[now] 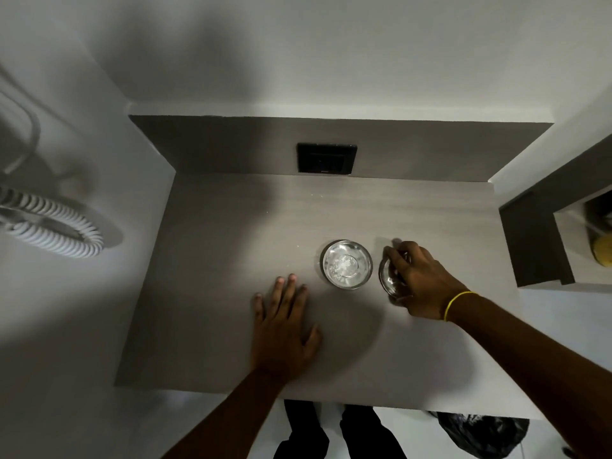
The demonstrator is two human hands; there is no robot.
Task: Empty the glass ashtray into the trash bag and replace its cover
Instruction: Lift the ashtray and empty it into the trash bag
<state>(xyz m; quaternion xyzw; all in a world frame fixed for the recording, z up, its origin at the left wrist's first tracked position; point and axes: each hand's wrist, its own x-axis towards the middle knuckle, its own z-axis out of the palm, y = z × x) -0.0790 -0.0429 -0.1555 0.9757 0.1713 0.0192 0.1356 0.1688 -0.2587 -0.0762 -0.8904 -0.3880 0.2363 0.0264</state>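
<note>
Cover off, glass ashtray (347, 264) open on the desk (215, 260).
Left hand (284, 329) lay spread flat at seven o'clock of it; right hand (419, 281), at three o'clock, apparently gripped the cover (389, 279).

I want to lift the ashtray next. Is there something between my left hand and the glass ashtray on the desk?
Nothing visible. The left hand lies flat on the desk, and only bare surface separates it from the glass ashtray. The right hand holds the glass cover on the ashtray's other side.
</note>
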